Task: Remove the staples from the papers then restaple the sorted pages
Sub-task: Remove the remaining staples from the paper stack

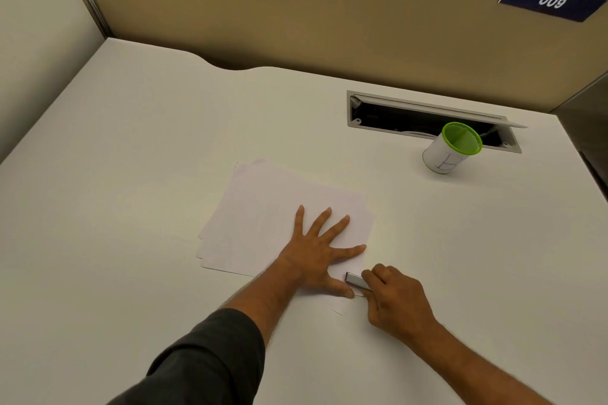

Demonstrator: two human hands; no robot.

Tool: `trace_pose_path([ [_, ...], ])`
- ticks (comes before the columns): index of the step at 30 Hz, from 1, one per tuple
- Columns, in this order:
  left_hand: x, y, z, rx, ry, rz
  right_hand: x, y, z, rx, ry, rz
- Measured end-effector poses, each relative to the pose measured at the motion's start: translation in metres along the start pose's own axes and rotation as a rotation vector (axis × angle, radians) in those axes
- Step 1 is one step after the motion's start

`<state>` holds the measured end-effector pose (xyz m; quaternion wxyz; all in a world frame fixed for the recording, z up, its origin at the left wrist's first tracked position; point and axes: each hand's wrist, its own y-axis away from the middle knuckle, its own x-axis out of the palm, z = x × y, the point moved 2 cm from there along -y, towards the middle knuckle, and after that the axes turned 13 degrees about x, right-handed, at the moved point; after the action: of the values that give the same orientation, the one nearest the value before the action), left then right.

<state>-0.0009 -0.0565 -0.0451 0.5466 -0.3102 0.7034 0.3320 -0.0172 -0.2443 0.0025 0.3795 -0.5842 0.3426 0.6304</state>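
The left hand point(317, 251) lay flat with fingers spread on a loose stack of white papers point(276, 217) near the middle of the pale desk point(131, 174), its thumb at the near right corner. Just to the right, the right hand point(396, 299) was closed around a small metal tool point(355, 280), whose tip rested on that corner. Far right stood a green-rimmed cup point(452, 148), beside an open cable slot point(411, 118).
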Motion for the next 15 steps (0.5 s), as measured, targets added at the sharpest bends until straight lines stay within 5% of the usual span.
trace_pose_path([
  [15,-0.003,0.0,-0.001,-0.007,0.011,0.029,-0.006,-0.031,-0.009,0.426,-0.292,0.42],
])
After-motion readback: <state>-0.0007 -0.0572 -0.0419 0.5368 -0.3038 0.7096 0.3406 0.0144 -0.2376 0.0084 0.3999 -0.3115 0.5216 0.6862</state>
